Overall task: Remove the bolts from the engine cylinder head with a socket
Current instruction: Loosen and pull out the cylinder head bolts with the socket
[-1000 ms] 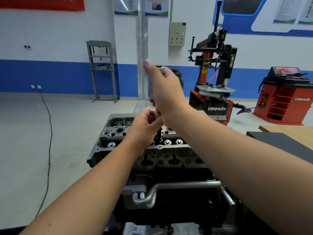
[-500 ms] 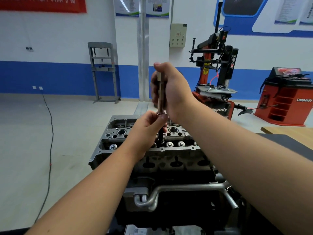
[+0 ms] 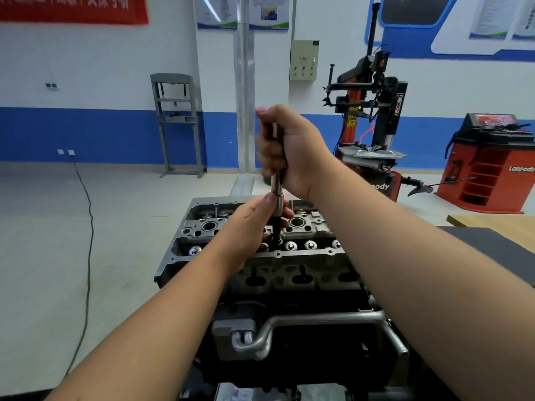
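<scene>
Grey cast cylinder head (image 3: 254, 250) sits on top of the dark engine block (image 3: 289, 328), centre of the scene, near the person. Right hand (image 3: 292, 149) wrapped in a full fist round the upper shaft of the socket extension (image 3: 277, 186), which stands upright. Left hand (image 3: 252, 224) lower down, thumb and fingers pinching the extension's collar just above the head. Black socket (image 3: 277, 230) at the bottom end drops into a bolt well in the middle of the head; the bolt itself is hidden. Row of shiny round caps (image 3: 301, 245) runs to the right of the socket along the near side of the head.

Room: pale floor (image 3: 72, 227), white wall with blue lower band (image 3: 86, 134). Grey press frame (image 3: 178, 125) far left against the wall, black cable (image 3: 86, 227) trailing across the floor. Red and black tyre changer (image 3: 373, 117) far right, red cabinet (image 3: 489, 163) beyond it. Wooden surface (image 3: 492, 224) with a dark mat (image 3: 492, 244) at right.
</scene>
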Demonstrator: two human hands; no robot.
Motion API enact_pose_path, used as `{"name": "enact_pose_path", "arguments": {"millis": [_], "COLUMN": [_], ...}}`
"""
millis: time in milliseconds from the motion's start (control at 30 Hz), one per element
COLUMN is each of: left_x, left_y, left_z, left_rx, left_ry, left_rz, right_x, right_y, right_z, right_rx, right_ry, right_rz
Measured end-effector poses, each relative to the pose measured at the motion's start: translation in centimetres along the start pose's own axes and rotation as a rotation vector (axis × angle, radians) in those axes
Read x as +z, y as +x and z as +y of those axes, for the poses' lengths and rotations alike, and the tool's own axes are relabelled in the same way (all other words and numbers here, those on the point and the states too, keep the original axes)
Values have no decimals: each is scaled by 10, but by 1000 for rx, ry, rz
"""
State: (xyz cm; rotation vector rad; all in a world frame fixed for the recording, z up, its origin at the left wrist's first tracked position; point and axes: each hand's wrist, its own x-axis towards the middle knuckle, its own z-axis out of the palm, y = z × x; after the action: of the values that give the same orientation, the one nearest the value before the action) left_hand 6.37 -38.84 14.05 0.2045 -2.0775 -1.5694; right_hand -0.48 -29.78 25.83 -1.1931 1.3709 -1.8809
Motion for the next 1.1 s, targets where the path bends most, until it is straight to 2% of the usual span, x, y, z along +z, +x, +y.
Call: {"name": "enact_pose_path", "arguments": {"millis": [67,167,233,300,400,467,533,667,767,933,1000,1067,1100], "left_x": [1,6,9,11,7,4,0,-3,-2,7,9,8,7], "left_y": [2,5,7,8,5,2,1,3,4,8,10,10,8], "left_z": [0,-1,0,1,0,-1,-2,-1,0,0,1,1,0], "left_rx": [-9,4,30,33,26,1,-24,-24,-33,-7,9,17,24], "left_ry": [-38,-54,-33,-29,-21,-7,-21,-48,-75,-78,-60,-71,-77], "left_rz": [22,99,151,156,74,33,5,-14,19,172,162,120,94], "right_x": [5,14,17,14,-1,-5,-3,-2,2,16,21,19,14], "right_y": [-4,-10,-11,-8,-1,5,7,5,-1,-12,-12,-10,-9], "right_z": [0,2,5,7,-1,-6,-5,2,6,3,1,0,-2], "right_rx": [-3,-78,-123,-127,2,71,66,18,-17,-97,-148,-212,-193], "right_ry": [11,-186,-248,-195,-69,-91,-94,-8,5,-171,-216,-316,-286], "right_rz": [90,376,448,378,59,-122,-166,-118,-16,401,380,301,246]}}
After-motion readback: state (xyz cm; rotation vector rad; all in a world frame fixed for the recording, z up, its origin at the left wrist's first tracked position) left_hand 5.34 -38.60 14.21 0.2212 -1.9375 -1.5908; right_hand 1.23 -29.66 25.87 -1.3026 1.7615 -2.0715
